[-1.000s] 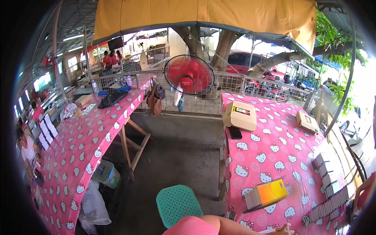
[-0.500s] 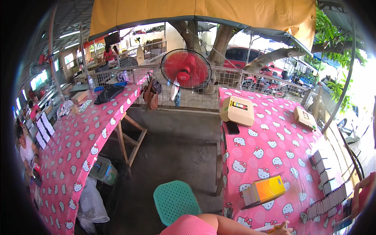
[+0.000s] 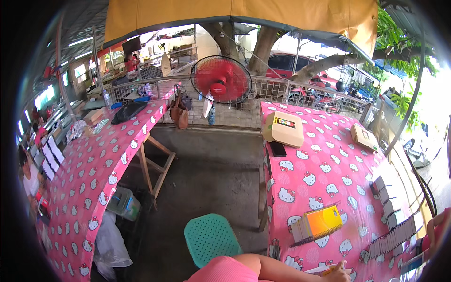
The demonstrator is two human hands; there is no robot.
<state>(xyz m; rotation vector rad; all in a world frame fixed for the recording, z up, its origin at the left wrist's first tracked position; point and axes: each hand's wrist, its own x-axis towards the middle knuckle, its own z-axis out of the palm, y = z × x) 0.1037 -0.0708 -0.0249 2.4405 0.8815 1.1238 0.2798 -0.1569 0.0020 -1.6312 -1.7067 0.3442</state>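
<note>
My left arm reaches right from a pink sleeve at the bottom edge. My left hand [image 3: 337,273] is over the near side of the right table, fingers closed. A pale, flat, paper-like thing [image 3: 319,270] lies partly under the hand, mostly cut off by the frame. What the fingers hold cannot be made out. My right hand is not in view. Beyond my left hand lies a fanned stack of yellow-orange spiral-bound notebooks [image 3: 322,223]. To its right, several more wire-bound booklets [image 3: 392,242] stand in a row.
The right table [image 3: 300,178] has a pink cartoon cover, a cardboard box [image 3: 285,129], a dark phone [image 3: 277,149] and a smaller box [image 3: 364,137]. A green stool [image 3: 211,239] stands between the tables. A red fan [image 3: 221,80] is ahead. Another person's arm [image 3: 439,225] shows at right.
The view has shifted slightly, so the scene sits a little higher and further left. My left hand stays at nearly the same place by the pale thing.
</note>
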